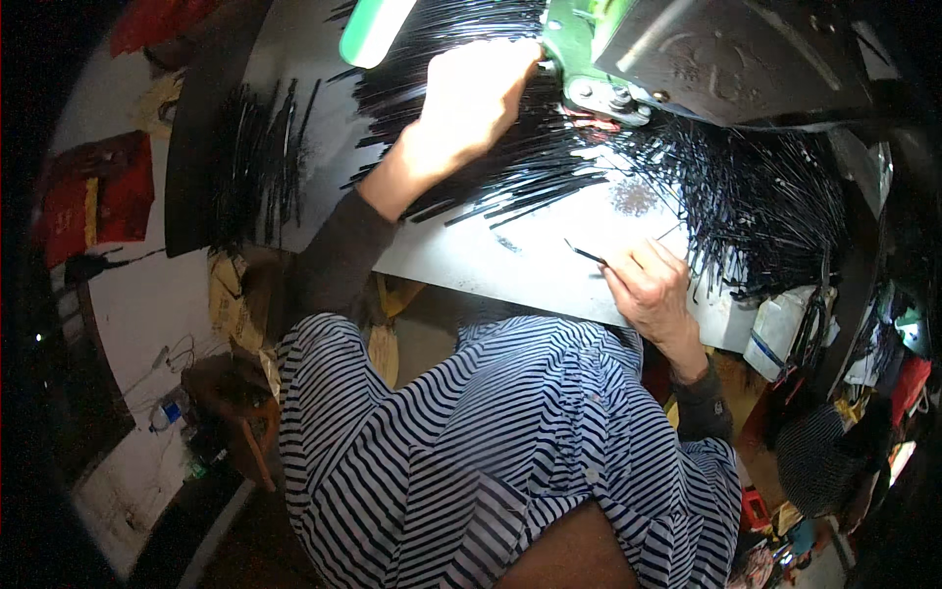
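My left hand (479, 98) is closed in a fist at the green machine part (579, 49). Glare and the turned fingers hide what it grips, if anything. Below and to the right, my right hand (648, 288) pinches a short, thin black wire piece (589, 255) with a finer tip, just above the white tabletop (461, 265). Many straight black wire lengths (535, 196) lie in a broad pile under and around my left hand. A tangled heap of black wires (756, 206) with small light ends lies to the right of the machine.
A dark metal housing (736, 59) overhangs the table at the upper right. A white and green lamp or handle (376, 29) juts in at the top. More black strands (265, 157) lie at the table's left. A white container (780, 334) stands at the right edge.
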The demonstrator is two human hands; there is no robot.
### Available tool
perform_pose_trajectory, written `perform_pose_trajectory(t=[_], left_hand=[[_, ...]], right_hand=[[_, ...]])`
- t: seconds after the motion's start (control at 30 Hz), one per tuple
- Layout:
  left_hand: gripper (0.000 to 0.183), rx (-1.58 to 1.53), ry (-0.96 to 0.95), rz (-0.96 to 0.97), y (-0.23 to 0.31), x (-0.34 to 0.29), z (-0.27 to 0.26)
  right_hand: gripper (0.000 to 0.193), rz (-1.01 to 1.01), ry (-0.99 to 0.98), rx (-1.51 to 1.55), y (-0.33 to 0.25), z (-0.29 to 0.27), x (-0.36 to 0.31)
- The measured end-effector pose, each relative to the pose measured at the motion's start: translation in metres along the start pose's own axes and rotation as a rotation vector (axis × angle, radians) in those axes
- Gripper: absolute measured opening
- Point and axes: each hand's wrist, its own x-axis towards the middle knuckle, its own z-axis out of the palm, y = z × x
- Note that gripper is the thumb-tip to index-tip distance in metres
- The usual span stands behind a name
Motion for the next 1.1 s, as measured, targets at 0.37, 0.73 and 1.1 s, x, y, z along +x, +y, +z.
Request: perform_pose_trajectory(t=[0.37, 0.73, 1.1], left_hand=[[0.024, -0.614, -0.291, -0.580, 0.080, 0.022, -0.004], [0.028, -0.612, -0.242, -0.603, 0.080, 0.020, -0.001], [0.024, -0.400, -0.142, -0.349, 0.076, 0.011, 0.015]], right_hand=[[0.007, 0.528, 0.417, 0.750, 0.003, 0.014, 0.062], [0.010, 0.537, 0.389, 0.877, 0.009, 0.020, 0.074], [0.010, 0.540, 0.391, 0.906, 0.012, 0.015, 0.077]])
